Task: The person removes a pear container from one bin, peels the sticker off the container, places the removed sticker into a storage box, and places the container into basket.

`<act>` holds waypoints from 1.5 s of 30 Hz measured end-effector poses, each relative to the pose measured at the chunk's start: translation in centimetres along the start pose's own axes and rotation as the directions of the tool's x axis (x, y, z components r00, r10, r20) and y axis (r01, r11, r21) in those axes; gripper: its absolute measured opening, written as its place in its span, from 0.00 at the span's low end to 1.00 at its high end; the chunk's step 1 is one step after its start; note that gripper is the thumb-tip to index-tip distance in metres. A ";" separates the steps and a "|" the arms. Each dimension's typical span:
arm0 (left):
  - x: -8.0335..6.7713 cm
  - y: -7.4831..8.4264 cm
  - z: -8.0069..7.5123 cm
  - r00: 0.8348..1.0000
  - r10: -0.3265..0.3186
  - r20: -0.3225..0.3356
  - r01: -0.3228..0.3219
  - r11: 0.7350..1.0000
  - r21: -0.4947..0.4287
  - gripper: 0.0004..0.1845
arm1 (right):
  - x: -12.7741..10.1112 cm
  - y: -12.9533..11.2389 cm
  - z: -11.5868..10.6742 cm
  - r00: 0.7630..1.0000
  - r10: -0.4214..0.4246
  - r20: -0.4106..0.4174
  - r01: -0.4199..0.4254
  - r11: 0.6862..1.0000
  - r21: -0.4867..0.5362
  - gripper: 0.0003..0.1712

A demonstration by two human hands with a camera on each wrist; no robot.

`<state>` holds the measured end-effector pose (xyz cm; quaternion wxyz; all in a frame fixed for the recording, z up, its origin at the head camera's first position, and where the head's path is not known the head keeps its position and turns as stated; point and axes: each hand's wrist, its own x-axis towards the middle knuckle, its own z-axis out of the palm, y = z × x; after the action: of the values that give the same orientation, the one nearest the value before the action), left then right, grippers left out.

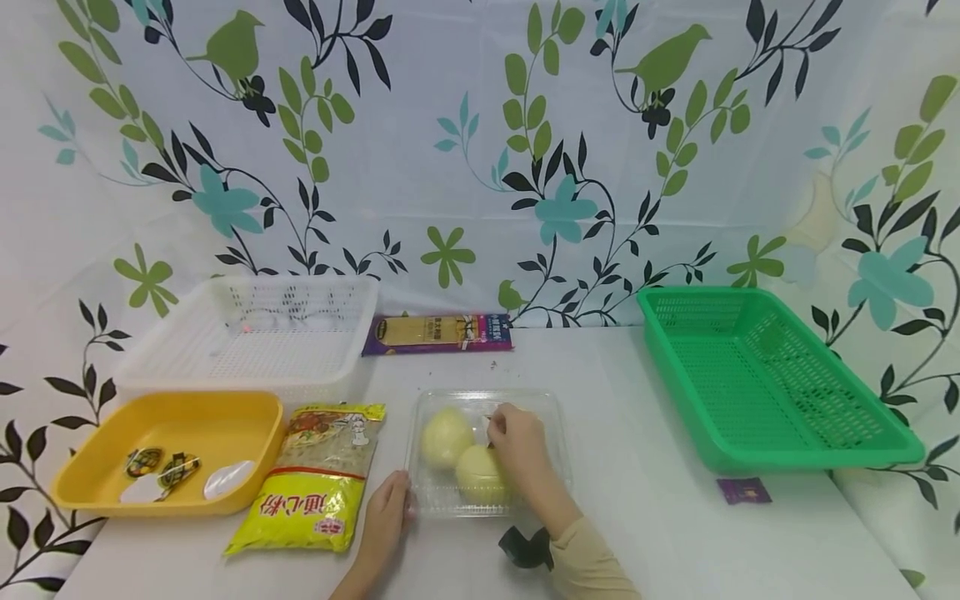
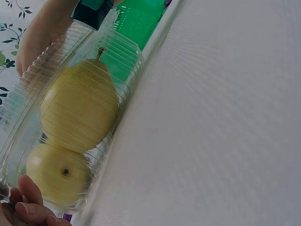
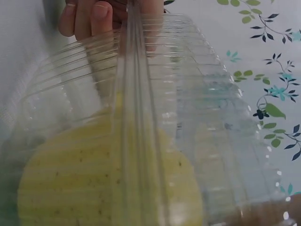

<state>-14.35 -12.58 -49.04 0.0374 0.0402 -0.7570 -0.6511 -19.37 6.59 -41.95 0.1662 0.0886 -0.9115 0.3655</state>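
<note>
A clear plastic box (image 1: 551,492) with a ribbed lid stands in the middle of the white table. Two pale yellow pears (image 1: 447,439) lie inside, one with its stem (image 2: 100,52) showing through the plastic. At the box's left side my left hand (image 1: 386,504) pinches the rim, which runs between its fingers in the right wrist view. Over the lid's right part, my right hand (image 1: 519,446) has its fingers bent down at the top, close above a pear; I cannot tell whether they pinch anything. A black wrist camera (image 1: 527,548) sits below that hand.
Left of the box lies a yellow bag of macaroni (image 1: 303,508), beside a yellow tray (image 1: 172,504) of small wrapped items. Behind are a white basket (image 1: 240,379) and a purple noodle packet (image 1: 442,333). At right stand a green basket (image 1: 817,458) and a small purple sachet (image 1: 744,491).
</note>
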 end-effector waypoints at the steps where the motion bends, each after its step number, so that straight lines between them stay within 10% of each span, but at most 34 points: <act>1: 0.0 0.0 0.0 1.000 0.006 -0.002 -0.006 1.000 0.002 0.18 | 0.0 0.0 -0.1 1.000 0.004 0.007 -0.004 1.000 -0.002 0.04; 34: 0.0 0.2 0.0 1.000 -0.009 0.013 0.009 1.000 0.004 0.18 | 0.7 0.6 -2.8 0.970 0.155 0.189 -0.179 0.977 0.119 0.04; 45: 0.0 0.1 0.0 1.000 0.011 0.012 -0.011 1.000 0.010 0.18 | 1.2 1.2 -3.2 0.989 0.066 0.132 -0.086 0.985 0.152 0.06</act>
<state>-14.37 -12.56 -48.96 0.0363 0.0325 -0.7608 -0.6471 -20.05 9.59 -40.14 0.0867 0.0894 -0.8913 0.4359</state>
